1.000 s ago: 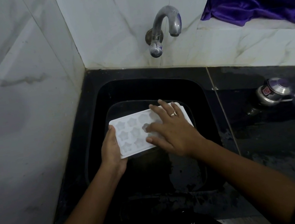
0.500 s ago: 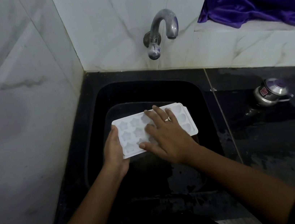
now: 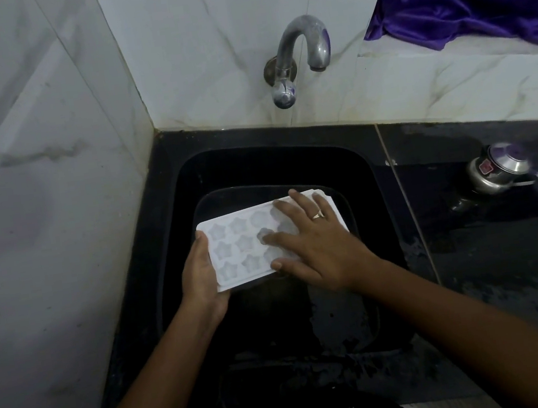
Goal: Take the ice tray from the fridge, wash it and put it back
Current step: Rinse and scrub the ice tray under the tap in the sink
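The left hand [image 3: 202,279] clamps the white ice tray's [image 3: 235,246] left end over the black sink [image 3: 172,217]. The right hand [image 3: 319,248] lies flat on its star moulds, fingers [image 3: 298,199] spread apart.

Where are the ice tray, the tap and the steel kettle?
ice tray [image 3: 232,247]: head view, on its star moulds.
tap [image 3: 301,38]: head view, on the curved spout.
steel kettle [image 3: 498,171]: head view, on its body.

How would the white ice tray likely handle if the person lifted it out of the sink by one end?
The ice tray is probably light and fairly stiff: the left hand grips only its end while it stays flat. It may be slippery, since the sink looks wet. The right hand lies spread flat on top, suggesting it takes pressure without buckling.
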The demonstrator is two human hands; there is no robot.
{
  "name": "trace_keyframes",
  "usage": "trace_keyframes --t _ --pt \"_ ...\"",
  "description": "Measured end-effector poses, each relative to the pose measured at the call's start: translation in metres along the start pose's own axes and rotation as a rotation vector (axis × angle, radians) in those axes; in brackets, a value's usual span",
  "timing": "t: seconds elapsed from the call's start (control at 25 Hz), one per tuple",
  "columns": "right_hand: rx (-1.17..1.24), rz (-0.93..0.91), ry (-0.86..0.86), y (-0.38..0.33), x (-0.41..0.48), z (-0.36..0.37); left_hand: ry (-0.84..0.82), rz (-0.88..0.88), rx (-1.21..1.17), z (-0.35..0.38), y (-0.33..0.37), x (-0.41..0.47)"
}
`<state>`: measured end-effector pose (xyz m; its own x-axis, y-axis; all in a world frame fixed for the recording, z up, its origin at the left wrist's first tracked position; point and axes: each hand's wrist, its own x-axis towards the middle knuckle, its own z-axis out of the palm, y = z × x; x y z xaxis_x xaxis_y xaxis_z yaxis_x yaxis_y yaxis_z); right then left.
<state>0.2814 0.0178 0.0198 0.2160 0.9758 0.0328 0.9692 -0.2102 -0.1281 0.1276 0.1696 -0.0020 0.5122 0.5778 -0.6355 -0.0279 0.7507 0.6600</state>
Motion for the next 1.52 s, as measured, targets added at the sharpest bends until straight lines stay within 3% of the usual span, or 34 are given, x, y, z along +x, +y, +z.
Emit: trace_keyframes --t 0.16,0.4,0.64,0.84,1.0,1.16,1.36,1.52 --pt "0.067 0.092 -0.012 -0.012 0.015 0.002 -0.038 -0.033 0.028 0.008 -0.004 0.002" --pt "0.006 0.011 -0.039 0.013 0.003 0.004 0.009 -0.008 -0.026 -0.006 0.006 0.016" --pt "0.034 0.115 0.001 0.016 0.009 0.004 0.014 0.019 -0.021 -0.007 0.005 0.021" --pt "0.027 0.075 -0.009 0.023 0.006 0.004 0.019 0.016 -0.01 -0.006 0.006 0.021" --pt "0.077 0.181 0.012 0.012 0.016 -0.002 0.002 0.013 0.014 0.007 0.004 0.016" --pt "0.022 0.091 0.006 0.021 0.003 0.001 0.008 0.036 0.0 0.005 0.008 0.016" --pt "0.062 0.198 0.001 0.011 0.014 -0.006 0.009 0.011 0.018 0.017 -0.002 0.009" --pt "0.006 0.103 -0.002 0.025 -0.001 -0.005 0.033 0.043 0.021 0.009 0.004 0.01"
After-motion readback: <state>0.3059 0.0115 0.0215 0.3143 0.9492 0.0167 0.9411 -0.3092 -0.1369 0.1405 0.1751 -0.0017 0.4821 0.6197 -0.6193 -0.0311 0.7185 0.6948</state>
